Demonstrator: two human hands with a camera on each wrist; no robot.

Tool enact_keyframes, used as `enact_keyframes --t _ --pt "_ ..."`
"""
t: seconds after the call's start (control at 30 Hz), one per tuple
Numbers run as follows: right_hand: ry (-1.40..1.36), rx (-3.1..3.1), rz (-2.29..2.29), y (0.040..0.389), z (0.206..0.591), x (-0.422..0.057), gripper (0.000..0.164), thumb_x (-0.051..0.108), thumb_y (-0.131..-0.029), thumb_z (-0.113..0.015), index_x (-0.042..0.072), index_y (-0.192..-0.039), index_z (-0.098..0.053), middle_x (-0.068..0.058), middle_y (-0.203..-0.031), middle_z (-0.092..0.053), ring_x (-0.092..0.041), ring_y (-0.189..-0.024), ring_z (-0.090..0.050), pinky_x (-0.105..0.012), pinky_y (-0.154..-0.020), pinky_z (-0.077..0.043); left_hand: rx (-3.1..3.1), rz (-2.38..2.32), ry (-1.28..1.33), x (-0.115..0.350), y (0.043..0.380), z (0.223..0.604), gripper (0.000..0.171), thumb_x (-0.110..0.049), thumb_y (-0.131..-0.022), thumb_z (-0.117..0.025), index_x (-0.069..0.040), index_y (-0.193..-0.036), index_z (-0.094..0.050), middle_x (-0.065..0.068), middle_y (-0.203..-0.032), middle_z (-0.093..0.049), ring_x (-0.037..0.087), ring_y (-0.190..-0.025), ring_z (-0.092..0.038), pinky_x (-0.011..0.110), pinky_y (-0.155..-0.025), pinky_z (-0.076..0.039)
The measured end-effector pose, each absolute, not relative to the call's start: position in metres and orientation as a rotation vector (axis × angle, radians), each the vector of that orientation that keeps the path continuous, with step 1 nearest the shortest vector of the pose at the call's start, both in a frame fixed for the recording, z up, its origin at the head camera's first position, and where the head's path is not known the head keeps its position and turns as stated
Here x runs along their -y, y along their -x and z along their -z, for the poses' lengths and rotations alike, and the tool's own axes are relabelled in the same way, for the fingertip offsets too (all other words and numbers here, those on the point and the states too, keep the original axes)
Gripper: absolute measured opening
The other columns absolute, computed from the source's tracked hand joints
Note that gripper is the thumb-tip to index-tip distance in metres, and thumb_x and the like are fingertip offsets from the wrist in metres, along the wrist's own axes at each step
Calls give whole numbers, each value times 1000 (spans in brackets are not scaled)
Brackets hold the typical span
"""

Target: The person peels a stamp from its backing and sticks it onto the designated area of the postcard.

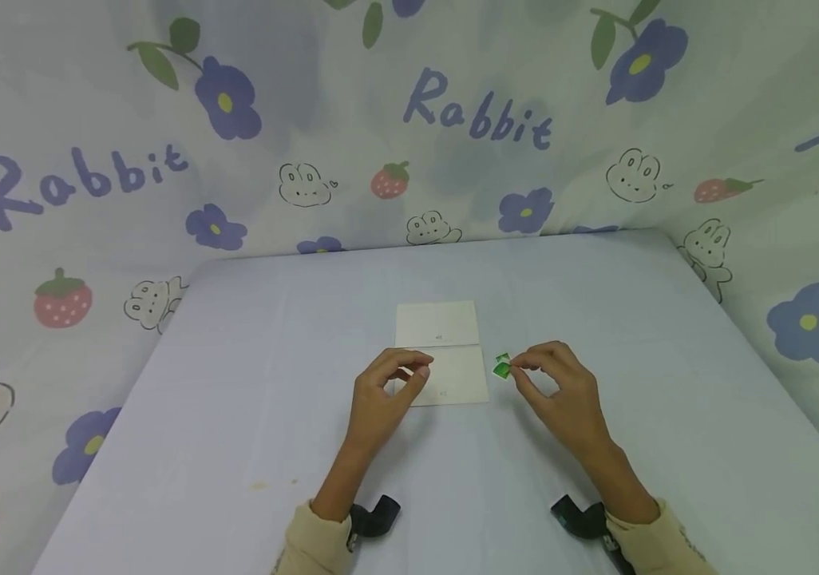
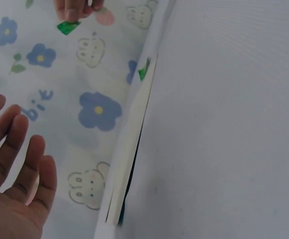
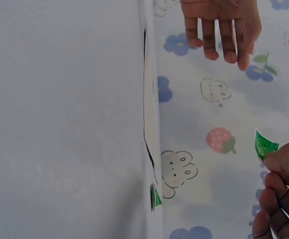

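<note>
My right hand (image 1: 560, 391) pinches a small green stamp-like piece with a pale edge (image 3: 265, 145) between thumb and fingertips. A second green piece (image 3: 156, 196) lies on the table beside the cream booklet, and the two overlap in the head view. The booklet (image 1: 445, 375) lies flat, spread at its fold, with tiny print on both halves. Over its lower left part hovers my left hand (image 1: 385, 395), fingers loosely bent and holding nothing. The left wrist view shows its fingers (image 2: 16, 159) apart, with the booklet's edge (image 2: 129, 154) beyond.
A white cloth covers the table (image 1: 294, 319). Behind and around it hangs a curtain (image 1: 352, 120) printed with rabbits, flowers and strawberries. Black wrist mounts (image 1: 375, 517) are strapped at both cuffs. Small yellowish stains (image 1: 259, 485) mark the cloth at the front left.
</note>
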State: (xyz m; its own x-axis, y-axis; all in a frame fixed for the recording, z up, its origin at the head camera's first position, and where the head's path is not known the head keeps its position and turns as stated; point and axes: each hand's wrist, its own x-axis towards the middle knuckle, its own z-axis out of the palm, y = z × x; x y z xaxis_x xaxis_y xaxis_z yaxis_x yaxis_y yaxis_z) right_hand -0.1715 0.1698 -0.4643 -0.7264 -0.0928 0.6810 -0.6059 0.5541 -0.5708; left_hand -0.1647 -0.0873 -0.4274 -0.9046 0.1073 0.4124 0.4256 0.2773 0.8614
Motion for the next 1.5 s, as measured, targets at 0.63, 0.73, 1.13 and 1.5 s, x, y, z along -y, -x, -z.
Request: enact_keyframes --t 0.63,0.73,1.13,1.5 --pt "-631 2093 -1104 170 461 -165 28 -11 -73 -79 5 -96 -74 -7 -98 -63 -21 -92 -61 -11 -86 -46 2291 1758 475 68 154 421 12 1 -92 -69 -2 -103 -74 6 -99 -69 18 -94 -63 34 -80 -53" --pt "-637 2084 -1096 171 460 -166 26 -9 -75 -78 4 -96 -74 -7 -98 -63 -21 -94 -61 -12 -87 -47 2294 1771 481 65 153 420 12 1 -92 -69 -2 -103 -74 6 -98 -69 18 -93 -62 35 -79 -53" --pt "-692 2006 -1021 172 460 -162 11 9 -89 -69 2 -94 -75 -11 -96 -63 -26 -91 -59 -12 -87 -45 2287 1822 548 54 158 458 11 -8 -94 -71 -12 -103 -75 -3 -98 -69 14 -91 -63 35 -78 -54" --pt "-765 1959 -943 170 458 -156 19 16 -96 -63 0 -93 -74 -11 -93 -63 -26 -86 -58 -15 -78 -47 2284 1915 562 47 149 445 10 -5 -95 -69 -4 -103 -73 3 -98 -69 16 -90 -63 30 -78 -53"
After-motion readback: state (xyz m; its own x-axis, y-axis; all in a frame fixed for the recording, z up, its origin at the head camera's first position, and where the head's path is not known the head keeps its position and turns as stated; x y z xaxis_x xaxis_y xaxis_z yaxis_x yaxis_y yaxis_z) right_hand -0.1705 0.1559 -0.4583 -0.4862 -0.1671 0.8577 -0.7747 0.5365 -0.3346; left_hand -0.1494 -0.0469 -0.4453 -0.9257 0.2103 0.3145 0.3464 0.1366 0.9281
